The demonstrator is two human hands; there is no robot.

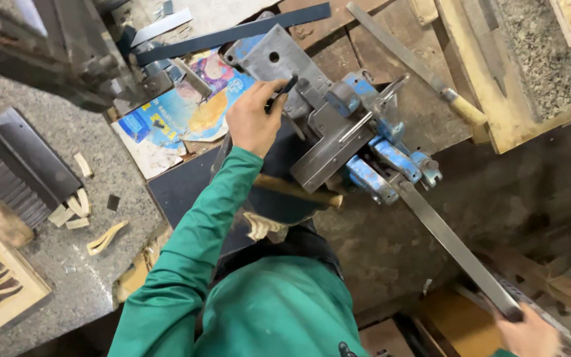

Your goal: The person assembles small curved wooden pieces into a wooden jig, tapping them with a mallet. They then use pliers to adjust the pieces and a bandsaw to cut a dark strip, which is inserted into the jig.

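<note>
strip: thin dark metal strip [284, 89], mid-frame, lying at the bender's far-left side on the grey plate [279, 59].
L hand: left hand [254, 119] is pinching the strip betw thumb & fingertips, rest of fingers curled.
bender: blue bench bender [371, 142], right of L hand; strip end seems fed into it, exact seat hidden.
R hand: right hand [530, 330], near-right corner, is gripping the long lever [454, 248], fingers wrapped round the end.
tip: prob. best keeping strip flat & fingers off the jaws while lever is moving.
around: wood offcuts [77, 205] on the stone bench [67, 277], left.
</note>
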